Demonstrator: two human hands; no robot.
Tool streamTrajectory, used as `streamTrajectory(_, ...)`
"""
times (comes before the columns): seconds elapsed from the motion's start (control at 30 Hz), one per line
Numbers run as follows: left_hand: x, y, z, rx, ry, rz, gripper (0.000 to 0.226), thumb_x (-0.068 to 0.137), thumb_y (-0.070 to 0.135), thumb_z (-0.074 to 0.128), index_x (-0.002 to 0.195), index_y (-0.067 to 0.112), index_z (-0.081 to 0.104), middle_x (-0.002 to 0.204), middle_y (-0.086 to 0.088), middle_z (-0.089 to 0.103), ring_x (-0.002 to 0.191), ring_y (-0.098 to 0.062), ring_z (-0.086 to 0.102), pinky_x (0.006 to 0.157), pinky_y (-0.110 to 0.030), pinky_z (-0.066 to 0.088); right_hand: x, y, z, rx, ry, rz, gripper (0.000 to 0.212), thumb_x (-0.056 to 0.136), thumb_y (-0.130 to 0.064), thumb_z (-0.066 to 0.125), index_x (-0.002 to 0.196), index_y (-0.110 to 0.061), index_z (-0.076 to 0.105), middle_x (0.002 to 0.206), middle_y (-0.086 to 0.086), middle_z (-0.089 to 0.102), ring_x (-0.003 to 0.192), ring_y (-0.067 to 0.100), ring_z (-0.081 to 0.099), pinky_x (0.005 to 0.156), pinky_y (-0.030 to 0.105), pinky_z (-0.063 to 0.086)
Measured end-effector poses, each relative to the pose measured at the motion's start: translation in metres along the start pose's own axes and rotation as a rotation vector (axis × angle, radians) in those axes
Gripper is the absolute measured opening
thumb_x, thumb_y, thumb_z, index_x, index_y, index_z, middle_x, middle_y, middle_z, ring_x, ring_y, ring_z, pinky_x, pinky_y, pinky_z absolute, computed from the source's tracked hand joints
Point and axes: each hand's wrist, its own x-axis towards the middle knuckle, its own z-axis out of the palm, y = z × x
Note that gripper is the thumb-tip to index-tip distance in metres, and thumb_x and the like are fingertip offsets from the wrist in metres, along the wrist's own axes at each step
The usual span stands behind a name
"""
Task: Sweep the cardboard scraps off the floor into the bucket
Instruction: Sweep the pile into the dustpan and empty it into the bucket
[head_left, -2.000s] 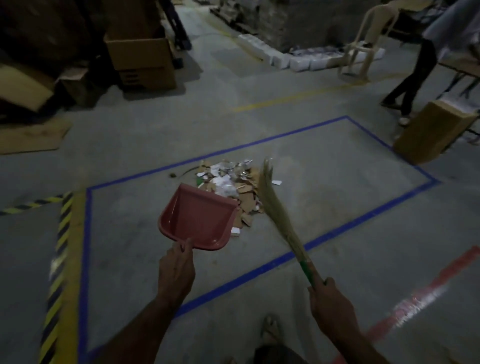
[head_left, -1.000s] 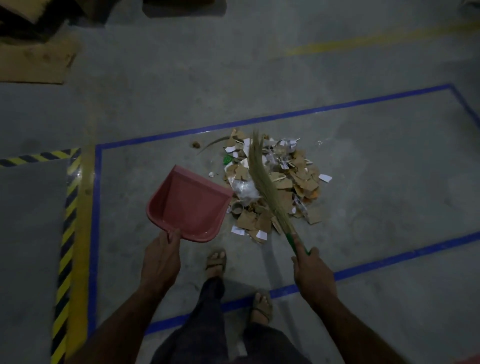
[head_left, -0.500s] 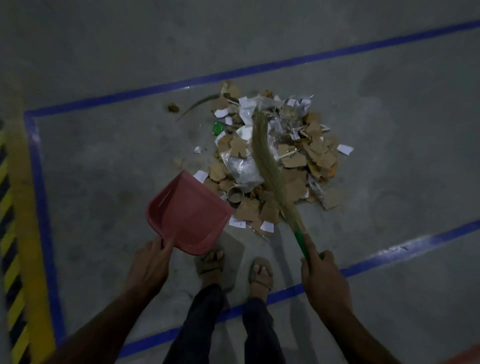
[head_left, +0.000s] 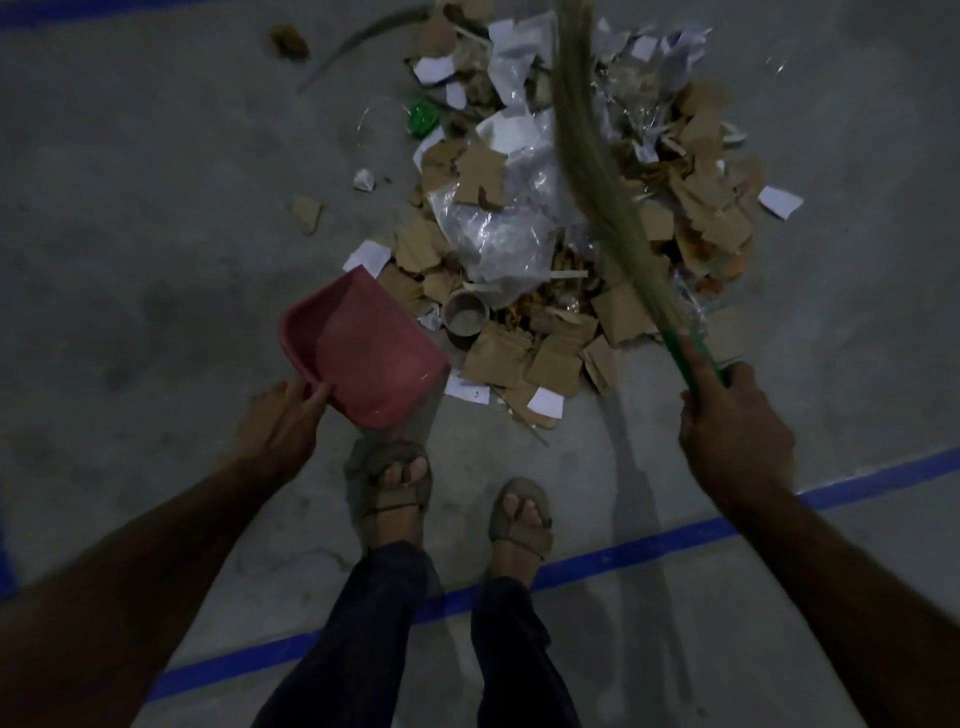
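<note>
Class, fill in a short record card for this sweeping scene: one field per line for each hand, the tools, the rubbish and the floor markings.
left hand: left hand holds the rear edge of the red dustpan
right hand: right hand grips the green handle of the grass broom
dustpan: tilted, open edge beside the pile, nothing seen inside
broom: bristles lie across the pile
rubbish: scrap pile of cardboard pieces, white paper, clear plastic, a small cardboard ring
floor markings: blue tape line running behind the feet
bucket: not in view

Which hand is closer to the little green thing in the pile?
Left. The left hand sits below the green scrap, holding the dustpan; the right hand is farther, lower right.
</note>
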Motion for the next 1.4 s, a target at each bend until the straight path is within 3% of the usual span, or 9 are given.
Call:
streamTrajectory(0.27,0.059,0.01,0.011,-0.039,0.046,0.133,0.041,0.091,0.025,0.038,0.127,0.016,0.057,0.109,-0.02,0.061,0.081,-0.042,0.061,0.063,-0.046,0.05,0.051,0.035,0.032,-0.214,-0.181,-0.154,0.067,0.1,-0.023,0.046,0.154,-0.044,0.013,0.112,0.015,0.05,0.072,0.021,0.039,0.05,0.027,0.031)
streamTrajectory(0.4,0.07,0.019,0.012,-0.072,0.06,0.135,0.037,0.096,0.02,0.05,0.132,0.024,0.057,0.112,-0.015,0.061,0.086,-0.039,0.062,0.066,-0.045,0.05,0.041,0.028,0.04,-0.214,-0.268,-0.229,0.069,0.099,-0.023,0.048,0.156,-0.043,0.013,0.101,0.006,0.046,0.067,0.021,0.043,0.046,0.027,0.025)
streamTrajectory(0.5,0.073,0.024,0.017,-0.083,0.077,0.126,0.04,0.096,0.021,0.042,0.134,0.024,0.054,0.108,-0.015,0.061,0.086,-0.037,0.061,0.067,-0.043,0.05,0.025,0.027,0.049,-0.192,-0.29,-0.221,0.072,0.098,-0.024,0.052,0.156,-0.043,0.012,0.095,0.002,0.042,0.061,0.017,0.042,0.042,0.025,0.022)
streamTrajectory(0.63,0.079,0.034,0.022,-0.112,0.099,0.109,0.038,0.094,0.022,0.04,0.13,0.019,0.052,0.106,-0.017,0.057,0.087,-0.039,0.058,0.068,-0.044,0.049,0.0,0.035,0.066,-0.12,-0.329,-0.283,0.078,0.095,-0.023,0.058,0.154,-0.047,0.014,0.094,0.002,0.048,0.058,0.014,0.044,0.038,0.026,0.034)
streamTrajectory(0.73,0.088,0.047,0.021,-0.154,0.134,0.071,0.032,0.098,0.022,0.044,0.13,0.018,0.051,0.11,-0.018,0.057,0.092,-0.04,0.057,0.073,-0.044,0.046,-0.024,0.037,0.081,-0.073,-0.398,-0.336,0.086,0.096,-0.024,0.057,0.151,-0.054,-0.002,0.095,-0.001,0.048,0.061,0.01,0.044,0.044,0.029,0.048)
streamTrajectory(0.9,0.083,0.056,0.037,-0.189,0.132,0.065,0.048,0.095,0.014,0.059,0.139,0.021,0.043,0.109,-0.018,0.055,0.092,-0.041,0.056,0.07,-0.048,0.047,-0.069,0.017,0.091,-0.012,-0.39,-0.273,0.081,0.094,-0.021,0.056,0.156,-0.045,0.009,0.097,-0.002,0.043,0.066,0.013,0.046,0.044,0.034,0.048)
streamTrajectory(1.03,0.068,0.067,0.04,-0.167,0.113,0.042,0.054,0.095,0.014,0.057,0.145,0.018,0.04,0.111,-0.018,0.053,0.089,-0.041,0.056,0.068,-0.048,0.046,-0.096,-0.005,0.095,0.013,-0.397,-0.245,0.087,0.096,-0.019,0.054,0.155,-0.047,-0.002,0.098,-0.002,0.041,0.063,0.015,0.045,0.043,0.033,0.043)
streamTrajectory(1.27,0.025,0.093,0.006,-0.181,0.151,0.011,0.049,0.096,0.009,0.057,0.143,0.015,0.045,0.12,-0.024,0.055,0.094,-0.042,0.06,0.075,-0.05,0.051,-0.144,-0.023,0.077,0.039,-0.434,-0.159,0.092,0.098,-0.023,0.044,0.145,-0.05,-0.03,0.115,0.001,0.039,0.064,0.018,0.055,0.056,0.037,0.055)
streamTrajectory(1.4,-0.003,0.11,-0.036,-0.188,0.199,0.026,0.056,0.088,0.002,0.059,0.141,0.011,0.047,0.116,-0.025,0.055,0.092,-0.044,0.059,0.071,-0.051,0.049,-0.17,-0.025,0.042,0.051,-0.429,-0.117,0.09,0.098,-0.025,0.044,0.147,-0.046,-0.028,0.129,0.009,0.039,0.063,0.02,0.052,0.054,0.035,0.047)
